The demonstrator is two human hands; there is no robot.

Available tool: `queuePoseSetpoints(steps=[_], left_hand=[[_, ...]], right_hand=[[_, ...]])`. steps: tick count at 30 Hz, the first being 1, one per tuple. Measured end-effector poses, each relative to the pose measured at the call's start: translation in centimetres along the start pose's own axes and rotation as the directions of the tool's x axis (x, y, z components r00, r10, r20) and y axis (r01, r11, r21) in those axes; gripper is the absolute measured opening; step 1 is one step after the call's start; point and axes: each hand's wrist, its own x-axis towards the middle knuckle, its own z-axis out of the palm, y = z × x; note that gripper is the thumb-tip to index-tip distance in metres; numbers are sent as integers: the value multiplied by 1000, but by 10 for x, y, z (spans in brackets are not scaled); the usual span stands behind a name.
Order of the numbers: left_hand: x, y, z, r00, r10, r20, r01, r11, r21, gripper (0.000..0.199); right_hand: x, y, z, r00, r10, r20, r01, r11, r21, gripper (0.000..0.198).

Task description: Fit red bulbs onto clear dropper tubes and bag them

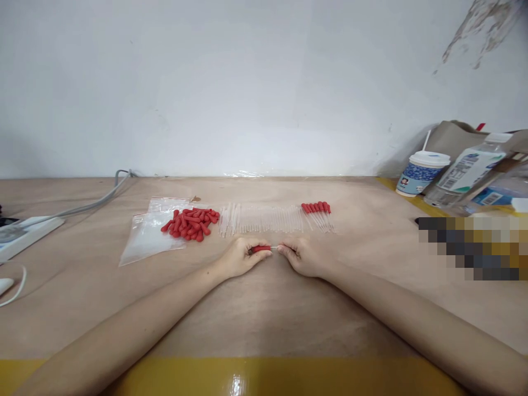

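My left hand [241, 257] is closed around a red rubber bulb [260, 249], its narrow end facing right. Opposite it, my right hand [303, 257] pinches a thin clear dropper tube [274, 247], whose end meets the bulb's mouth. Most of the tube is hidden by the right fingers. Behind the left hand lies a pile of red rubber bulbs [192, 224]. A row of clear dropper tubes [268, 219] is laid out beyond both hands. Several droppers with red bulbs fitted [317, 209] lie side by side past the right hand.
Clear plastic bags [152, 236] lie under and beside the bulb pile. At the left edge are a white power strip [33, 236] and a grey cable [91, 204]. A paper cup [421, 173] and a plastic bottle [466, 170] stand at the back right. Yellow tape [264, 377] runs along the front edge.
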Motion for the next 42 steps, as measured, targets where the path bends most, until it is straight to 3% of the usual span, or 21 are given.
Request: queuePoseSetpoints(steps=[7, 10, 13, 16, 19, 21, 24, 26, 28, 32, 42], left_hand=[[0, 0, 0, 999, 11, -32, -11, 1000, 5, 17], [1, 2, -1, 1000, 1, -25, -1, 1000, 11, 17], [3, 2, -2, 999, -49, -1, 49, 999, -18, 18], [3, -1, -3, 991, -129, -26, 127, 988, -84, 37], [3, -3, -4, 977, -183, -109, 179, 983, -44, 54], [4, -3, -4, 980, -160, -116, 166, 985, 49, 40], [4, -1, -5, 995, -94, -26, 97, 983, 159, 12], [5, 1, -5, 997, -76, -20, 78, 978, 192, 13], [4, 1, -5, 997, -62, -49, 71, 976, 206, 12], [3, 1, -5, 998, -33, -48, 42, 976, 211, 9], [3, 0, -4, 999, -43, -12, 44, 983, 179, 11]], right_hand=[[7, 5, 5, 995, 70, 73, -82, 981, 174, 27], [9, 8, 4, 982, 74, 171, -115, 963, 245, 30], [12, 5, -8, 964, 71, 256, -127, 970, 208, 29], [15, 11, -26, 954, 68, 293, -136, 966, 218, 23], [19, 36, -40, 957, 220, 191, -276, 896, 347, 20], [20, 57, -45, 888, 458, 45, -440, 816, 374, 23], [17, 82, -50, 737, 640, -217, -638, 765, 91, 25], [14, 88, -50, 679, 661, -318, -722, 679, -132, 28], [12, 89, -49, 653, 679, -335, -757, 604, -251, 31], [12, 87, -42, 632, 714, -301, -772, 546, -326, 36], [15, 90, -37, 627, 737, -255, -775, 554, -306, 44]])
